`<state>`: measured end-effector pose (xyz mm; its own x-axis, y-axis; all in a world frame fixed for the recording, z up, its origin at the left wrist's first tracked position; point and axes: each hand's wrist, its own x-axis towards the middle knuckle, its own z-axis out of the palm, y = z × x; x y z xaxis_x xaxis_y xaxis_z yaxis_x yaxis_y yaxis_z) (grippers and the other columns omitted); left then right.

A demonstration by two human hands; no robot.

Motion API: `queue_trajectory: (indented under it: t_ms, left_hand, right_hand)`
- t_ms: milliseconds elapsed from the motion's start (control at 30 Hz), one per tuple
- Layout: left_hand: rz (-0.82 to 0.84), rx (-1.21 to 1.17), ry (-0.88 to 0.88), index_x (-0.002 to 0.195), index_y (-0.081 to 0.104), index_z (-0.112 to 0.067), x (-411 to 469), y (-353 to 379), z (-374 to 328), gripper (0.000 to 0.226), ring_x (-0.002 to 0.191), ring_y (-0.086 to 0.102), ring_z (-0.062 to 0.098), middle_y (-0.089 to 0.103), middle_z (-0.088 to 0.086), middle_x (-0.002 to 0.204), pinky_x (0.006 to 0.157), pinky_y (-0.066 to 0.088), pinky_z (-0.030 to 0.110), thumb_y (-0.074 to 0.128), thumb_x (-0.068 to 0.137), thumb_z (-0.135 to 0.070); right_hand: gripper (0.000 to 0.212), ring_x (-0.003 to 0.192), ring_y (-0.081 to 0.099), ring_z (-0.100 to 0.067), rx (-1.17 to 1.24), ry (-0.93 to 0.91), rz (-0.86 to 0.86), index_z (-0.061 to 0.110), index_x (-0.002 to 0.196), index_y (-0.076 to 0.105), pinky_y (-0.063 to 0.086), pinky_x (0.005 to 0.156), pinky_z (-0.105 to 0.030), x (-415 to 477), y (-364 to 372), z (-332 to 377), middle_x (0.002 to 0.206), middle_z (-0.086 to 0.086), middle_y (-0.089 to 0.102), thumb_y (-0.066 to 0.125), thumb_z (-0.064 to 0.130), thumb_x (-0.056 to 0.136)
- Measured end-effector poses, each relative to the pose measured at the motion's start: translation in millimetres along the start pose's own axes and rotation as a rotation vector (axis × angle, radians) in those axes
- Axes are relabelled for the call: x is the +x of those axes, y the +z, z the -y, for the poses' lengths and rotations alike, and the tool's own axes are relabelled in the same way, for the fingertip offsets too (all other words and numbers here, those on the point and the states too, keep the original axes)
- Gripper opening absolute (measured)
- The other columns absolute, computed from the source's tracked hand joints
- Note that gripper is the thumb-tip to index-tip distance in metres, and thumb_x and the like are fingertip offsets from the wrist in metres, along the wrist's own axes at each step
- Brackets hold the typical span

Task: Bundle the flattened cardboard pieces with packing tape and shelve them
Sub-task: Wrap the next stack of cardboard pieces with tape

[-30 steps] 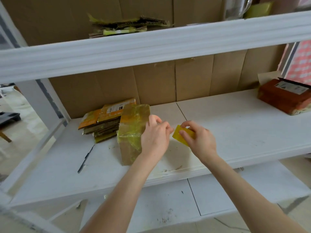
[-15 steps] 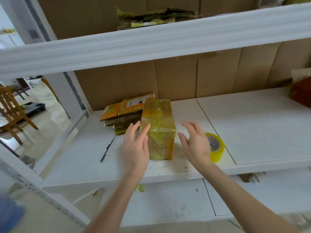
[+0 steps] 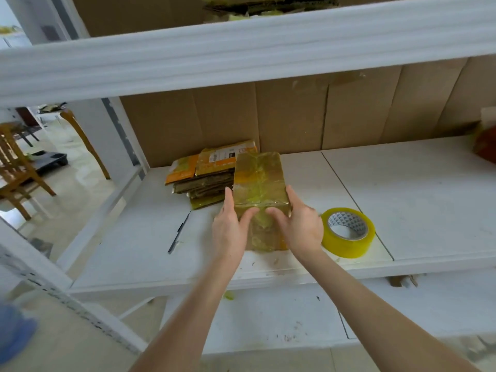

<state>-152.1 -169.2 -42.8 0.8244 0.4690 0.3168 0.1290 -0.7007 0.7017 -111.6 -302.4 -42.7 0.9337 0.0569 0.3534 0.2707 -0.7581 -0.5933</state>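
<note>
A cardboard bundle (image 3: 258, 181) wrapped in yellowish packing tape stands on the white middle shelf (image 3: 402, 200). My left hand (image 3: 230, 229) grips its left side and my right hand (image 3: 300, 224) grips its right side, both thumbs pressed on the near face. A roll of yellow packing tape (image 3: 347, 232) lies flat on the shelf just right of my right hand. Behind the bundle to the left lies a stack of flattened cardboard pieces (image 3: 206, 175) with orange labels.
A pen or blade (image 3: 178, 233) lies on the shelf to the left. Another cardboard stack (image 3: 268, 6) sits on the upper shelf, above its white beam (image 3: 241, 57). A reddish box (image 3: 485, 146) is at far right. Wooden chairs (image 3: 16, 170) stand beyond the rack's left post.
My right hand put the tape roll down on the shelf. Both hands then closed on the sides of the wrapped bundle. The view shifted left.
</note>
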Motion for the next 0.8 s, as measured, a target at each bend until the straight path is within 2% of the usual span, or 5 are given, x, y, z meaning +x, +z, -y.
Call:
queue_trajectory:
  t_ms: [133, 333, 500, 667, 800]
  left_hand:
    - [-0.026, -0.095, 0.006, 0.147, 0.032, -0.029, 0.4, -1.1, 12.7, 0.049, 0.093, 0.058, 0.026, 0.060, 0.003, 0.091, 0.069, 0.038, 0.027, 0.042, 0.099, -0.034]
    - [-0.019, -0.162, -0.061, 0.147, 0.032, -0.033, -1.3, -1.6, 6.2, 0.046, 0.112, 0.055, 0.026, 0.060, 0.009, 0.129, 0.084, 0.043, 0.033, 0.025, 0.102, -0.041]
    - [0.006, -0.125, -0.096, 0.146, 0.036, -0.023, 0.4, -0.1, -0.1, 0.046, 0.125, 0.048, 0.026, 0.053, 0.004, 0.138, 0.099, 0.039, 0.037, 0.024, 0.104, -0.036]
    - [0.131, -0.206, -0.178, 0.150, 0.026, -0.016, 11.9, -4.8, -3.6, 0.052, 0.137, 0.035, 0.026, 0.038, 0.004, 0.150, 0.109, 0.029, 0.039, 0.027, 0.103, -0.039]
    - [0.084, -0.285, -0.120, 0.152, 0.019, -0.022, 18.0, -1.1, -12.3, 0.051, 0.137, 0.035, 0.020, 0.035, -0.001, 0.152, 0.111, 0.027, 0.035, 0.034, 0.103, -0.025]
  right_hand:
    - [0.055, 0.076, 0.062, -0.022, 0.252, 0.049, 0.027, 0.033, 0.145, 0.040, 0.052, 0.076, -0.039, 1.3, 3.6, -12.4, 0.077, -0.001, 0.066, 0.056, 0.044, 0.093]
    - [0.041, 0.088, 0.059, 0.010, 0.707, 0.100, 0.085, 0.028, 0.142, 0.042, 0.044, 0.070, -0.004, -3.5, 7.3, -19.6, 0.111, 0.011, 0.068, 0.045, 0.026, 0.101]
    - [0.040, 0.050, 0.042, -0.002, 0.530, 0.040, 0.008, 0.030, 0.142, 0.042, 0.033, 0.050, -0.016, -6.5, 12.5, -22.4, 0.046, 0.019, 0.046, 0.042, 0.023, 0.102]
    - [0.046, 0.091, 0.064, -0.015, 0.356, 0.063, 0.104, 0.041, 0.142, 0.042, 0.052, 0.074, -0.033, -1.2, -1.0, -18.1, 0.100, 0.006, 0.070, 0.036, 0.052, 0.098]
    - [0.049, 0.097, 0.064, -0.019, 0.208, 0.040, 0.113, 0.036, 0.123, 0.057, 0.050, 0.074, -0.033, 9.1, -5.4, -5.9, 0.104, 0.004, 0.068, 0.039, 0.067, 0.090]
